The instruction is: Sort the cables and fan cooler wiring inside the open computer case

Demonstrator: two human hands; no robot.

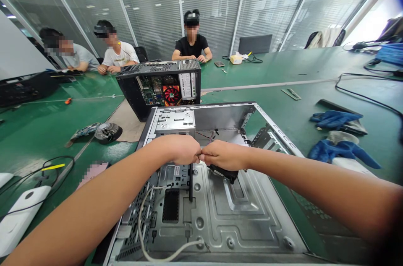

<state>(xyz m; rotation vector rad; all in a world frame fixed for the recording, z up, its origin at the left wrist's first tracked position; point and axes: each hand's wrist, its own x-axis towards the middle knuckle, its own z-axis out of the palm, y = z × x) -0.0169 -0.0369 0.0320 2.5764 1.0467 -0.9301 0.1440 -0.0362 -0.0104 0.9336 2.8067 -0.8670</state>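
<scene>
An open metal computer case (252, 224) lies on its side in front of me, its bare inner panel facing up. Over its middle, my left hand (185, 149) and my right hand (223, 155) meet with fingertips pinched together. Whatever is between the fingers is too small and covered to name. A black part (225, 173) shows just beneath my right hand; its kind is mostly hidden. Thin dark wires (208, 135) run behind the hands. Left of them is the silver drive bay (176, 121). A light grey cable (141, 232) loops across the case's near left.
Behind stands another computer tower (157, 85) with a red fan (171, 95). Blue-and-grey gloves (336, 121) lie right on the green table (270, 77). A cap (108, 132) and a white device (23, 220) are left. Three people sit across the table.
</scene>
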